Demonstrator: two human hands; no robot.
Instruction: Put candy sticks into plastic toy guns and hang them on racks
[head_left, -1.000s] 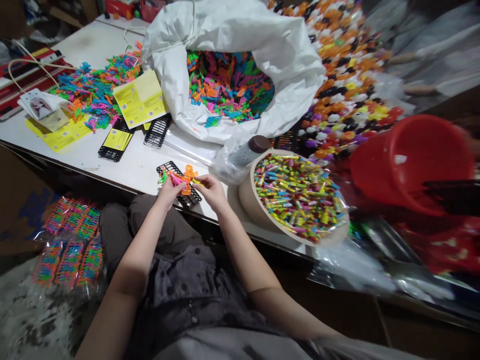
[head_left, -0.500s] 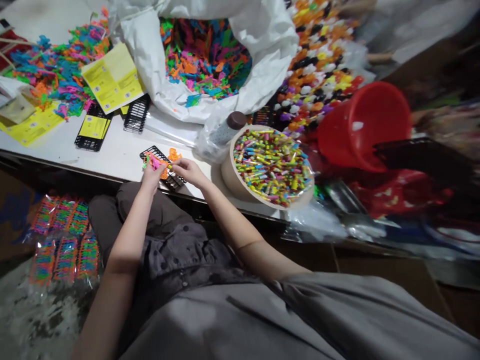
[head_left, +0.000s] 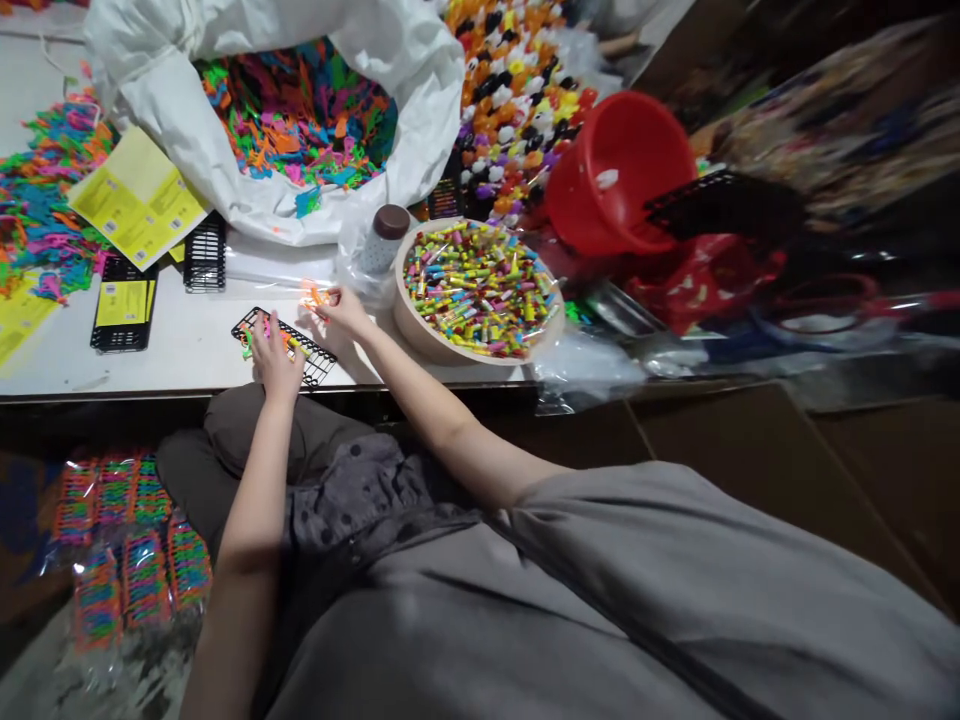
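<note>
On the near edge of the white table lies a black plastic grid rack (head_left: 320, 366) with several small pink, green and yellow plastic pieces at its left part. My left hand (head_left: 277, 364) rests over those pieces, its fingers stretched out and somewhat apart. Just beyond the rack's right end, my right hand (head_left: 346, 312) pinches a small orange plastic figure (head_left: 315, 297) between thumb and fingers, close to the table top. The figure's exact shape is too small to make out.
A white sack (head_left: 431, 110) of coloured plastic figures stands behind. To the right are a beige tub (head_left: 409, 318) of small printed tubes, a brown-capped bottle (head_left: 391, 222) and a red bucket (head_left: 577, 180). Yellow cards (head_left: 139, 200) and black racks (head_left: 124, 305) lie left; filled bags (head_left: 97, 600) sit below.
My hands have parted: the left has settled onto the rack's pieces, and the right has moved off to the orange figure beyond the rack and gripped it. The view has swung right.
</note>
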